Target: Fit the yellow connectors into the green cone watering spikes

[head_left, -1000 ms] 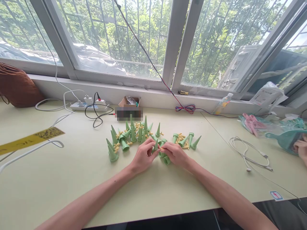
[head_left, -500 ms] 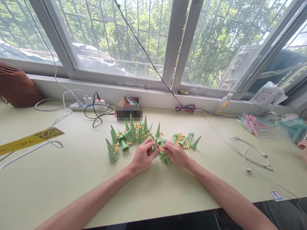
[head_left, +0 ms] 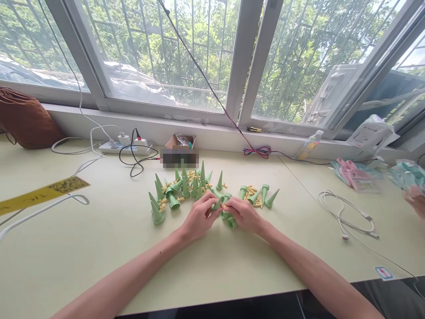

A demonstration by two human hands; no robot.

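My left hand (head_left: 198, 215) has a green plastic cone spike (head_left: 216, 204) in a fingertip pinch, tip tilted up, in the middle of the table (head_left: 212, 270). My right hand (head_left: 243, 212) is closed in a narrow pinch at the cone's base, on what looks like a small yellow fitting (head_left: 225, 207), mostly hidden by my fingers. More green cones (head_left: 231, 223) lie just beneath. For this bit I'd brace the cone near its wide end, line the fitting up dead straight and press gently; forcing it crooked could probably mark the plastic.

Text-wise: the yellow tag strip (head_left: 43, 196) has a QR code (head_left: 75, 182) and upside-down letters, maybe "T/C". The bottle label (head_left: 312, 144) and clear packet's print (head_left: 370, 132) are too small to read.
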